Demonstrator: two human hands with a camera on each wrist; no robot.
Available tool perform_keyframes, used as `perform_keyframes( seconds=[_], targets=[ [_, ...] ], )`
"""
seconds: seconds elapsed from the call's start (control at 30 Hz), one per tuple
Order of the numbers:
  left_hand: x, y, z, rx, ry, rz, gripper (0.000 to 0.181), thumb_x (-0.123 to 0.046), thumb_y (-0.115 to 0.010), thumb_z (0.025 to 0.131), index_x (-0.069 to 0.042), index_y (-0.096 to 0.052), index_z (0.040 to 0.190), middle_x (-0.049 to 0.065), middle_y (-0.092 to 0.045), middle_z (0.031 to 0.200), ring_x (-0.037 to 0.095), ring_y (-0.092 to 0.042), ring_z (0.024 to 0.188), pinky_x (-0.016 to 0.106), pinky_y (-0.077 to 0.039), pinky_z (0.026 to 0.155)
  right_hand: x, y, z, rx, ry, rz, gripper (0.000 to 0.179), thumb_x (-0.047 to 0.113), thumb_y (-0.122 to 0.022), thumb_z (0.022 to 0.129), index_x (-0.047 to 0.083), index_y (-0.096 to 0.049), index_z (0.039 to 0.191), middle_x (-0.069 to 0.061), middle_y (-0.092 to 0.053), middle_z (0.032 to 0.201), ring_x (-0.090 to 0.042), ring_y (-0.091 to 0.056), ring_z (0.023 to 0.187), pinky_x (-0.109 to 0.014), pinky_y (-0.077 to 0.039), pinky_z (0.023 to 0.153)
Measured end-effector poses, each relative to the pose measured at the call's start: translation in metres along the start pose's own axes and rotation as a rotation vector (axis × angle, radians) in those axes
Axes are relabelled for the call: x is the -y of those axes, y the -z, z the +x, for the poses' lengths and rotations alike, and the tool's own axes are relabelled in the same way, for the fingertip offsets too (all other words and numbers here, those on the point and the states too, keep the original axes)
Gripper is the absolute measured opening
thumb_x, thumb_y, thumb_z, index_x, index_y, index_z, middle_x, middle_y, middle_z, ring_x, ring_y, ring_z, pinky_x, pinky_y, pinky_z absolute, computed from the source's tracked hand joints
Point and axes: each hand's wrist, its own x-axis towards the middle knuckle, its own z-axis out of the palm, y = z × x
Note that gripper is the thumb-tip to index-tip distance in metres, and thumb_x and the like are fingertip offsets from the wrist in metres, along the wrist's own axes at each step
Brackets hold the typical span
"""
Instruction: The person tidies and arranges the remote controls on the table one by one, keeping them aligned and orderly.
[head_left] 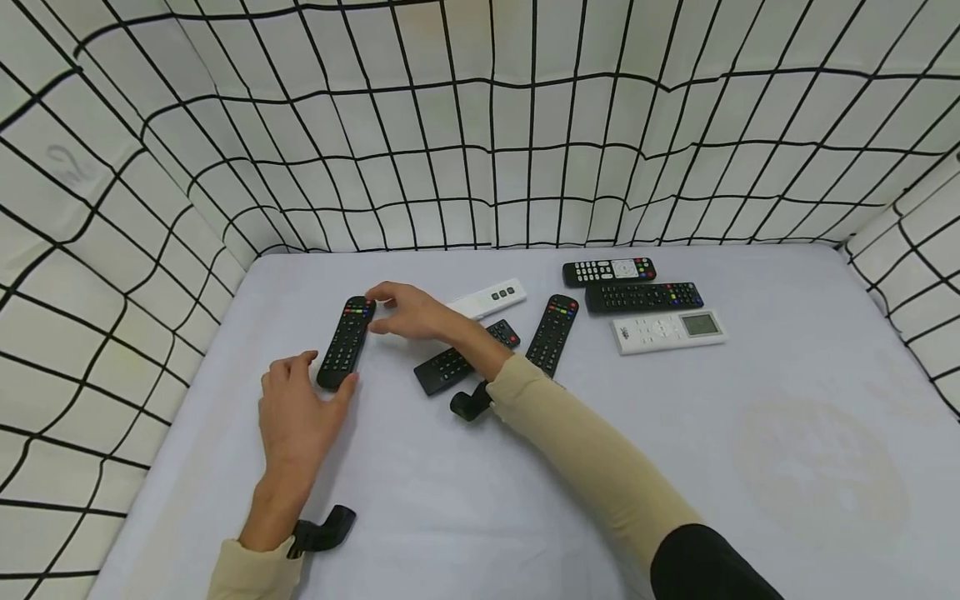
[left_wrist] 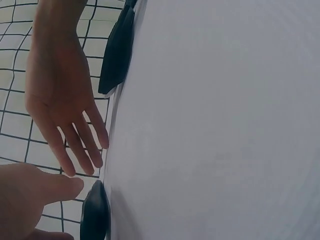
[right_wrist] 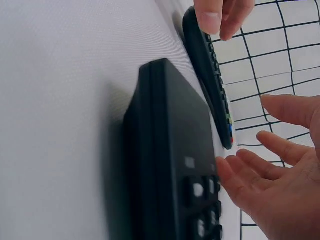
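Note:
A black remote control (head_left: 346, 343) with coloured buttons at its top lies on the white table at the left, slightly tilted. My left hand (head_left: 300, 412) is at its lower end, thumb by the bottom corner and fingers along the left side. From the right, my right hand (head_left: 412, 312) reaches to its upper end, fingertips right at the top edge. In the right wrist view the right hand (right_wrist: 285, 175) has its fingers spread, while left fingers (right_wrist: 209, 20) hover at the far end of the remote (right_wrist: 207, 70). Neither hand grips it.
Under the right forearm lie a smaller black remote (head_left: 444, 371), a white remote (head_left: 491, 298) and another black remote (head_left: 553, 333). Farther right are a black remote (head_left: 609, 272), a second one (head_left: 643, 297) and a white remote with a screen (head_left: 669, 332). Black netting (head_left: 495, 150) surrounds the table.

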Motion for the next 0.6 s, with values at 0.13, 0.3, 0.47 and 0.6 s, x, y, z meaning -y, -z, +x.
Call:
perform_keyframes(
  seconds=[0.13,0.3,0.47,0.6],
  targets=[
    [-0.010,-0.004,0.001,-0.054,-0.082,-0.011,0.057,-0.024,-0.074,0.096,0.006,-0.055,0.140,0.031,-0.052,0.133,0.047,-0.047,0.123,0.061,-0.040,0.096,0.001,0.007,-0.006,-0.013,-0.004,0.002,0.052,0.021,-0.066,0.102,0.010,-0.052,0.151,-0.006,-0.054,0.157,-0.024,-0.051,0.146,-0.033,-0.047,0.116],
    [-0.023,-0.011,0.003,-0.057,-0.187,-0.084,0.045,-0.014,-0.071,0.097,0.004,-0.059,0.137,0.027,-0.055,0.129,0.043,-0.051,0.120,0.057,-0.049,0.094,-0.001,0.018,-0.016,-0.049,0.011,0.013,0.047,0.020,-0.063,0.104,0.007,-0.053,0.149,-0.009,-0.055,0.154,-0.025,-0.053,0.143,-0.036,-0.047,0.116],
    [-0.031,-0.018,0.007,-0.034,-0.278,-0.156,0.037,-0.005,-0.071,0.096,0.004,-0.063,0.131,0.024,-0.058,0.124,0.039,-0.054,0.117,0.055,-0.054,0.092,-0.006,0.028,-0.027,-0.091,0.016,0.015,0.045,0.020,-0.062,0.105,0.004,-0.054,0.146,-0.013,-0.057,0.152,-0.026,-0.055,0.140,-0.038,-0.047,0.116],
    [-0.035,-0.023,0.011,-0.006,-0.325,-0.181,0.036,-0.003,-0.071,0.096,0.003,-0.063,0.131,0.021,-0.060,0.124,0.036,-0.057,0.113,0.052,-0.054,0.092,-0.011,0.038,-0.037,-0.160,0.008,0.036,0.042,0.019,-0.062,0.105,0.003,-0.057,0.143,-0.015,-0.059,0.149,-0.028,-0.057,0.137,-0.041,-0.048,0.114]
  ],
)
